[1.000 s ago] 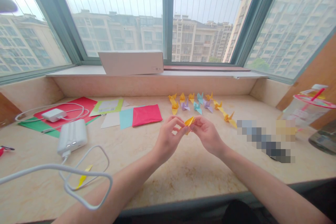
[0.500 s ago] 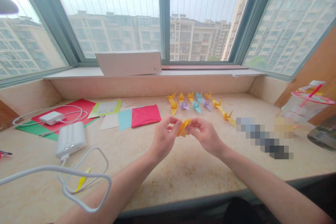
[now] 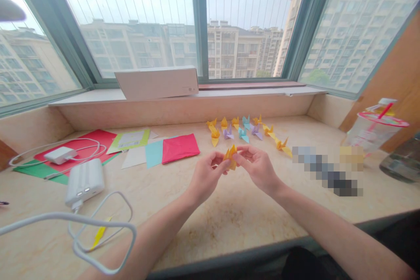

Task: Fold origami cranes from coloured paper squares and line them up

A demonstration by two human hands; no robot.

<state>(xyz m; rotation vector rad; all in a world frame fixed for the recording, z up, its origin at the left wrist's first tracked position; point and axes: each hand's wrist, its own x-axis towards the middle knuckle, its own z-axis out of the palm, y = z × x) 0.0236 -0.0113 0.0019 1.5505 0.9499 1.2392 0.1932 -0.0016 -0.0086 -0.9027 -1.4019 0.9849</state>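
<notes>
Between my two hands is a folded piece of yellow origami paper (image 3: pixel 232 158), with pointed flaps standing up. My left hand (image 3: pixel 210 173) pinches its left side, thumb in front and fingers partly behind it. My right hand (image 3: pixel 257 167) grips the right side between thumb and forefinger. Just beyond my hands, several finished paper cranes stand in loose rows, among them a blue crane (image 3: pixel 243 135), a purple crane (image 3: pixel 228 133) and a yellow crane (image 3: pixel 281 145) at the right end.
Left of my hands lie a red paper packet (image 3: pixel 180 148), coloured sheets, a white power bank (image 3: pixel 85 180) and a looping white cable (image 3: pixel 95 217). On the right are a clear cup (image 3: pixel 370 133) with a red straw and a dark jar (image 3: pixel 402 164). A white box (image 3: pixel 157 84) rests on the window ledge.
The yellow paper has turned in my fingers, its points now upright rather than leaning to the right. Both hands keep their hold. The view has shifted slightly.
</notes>
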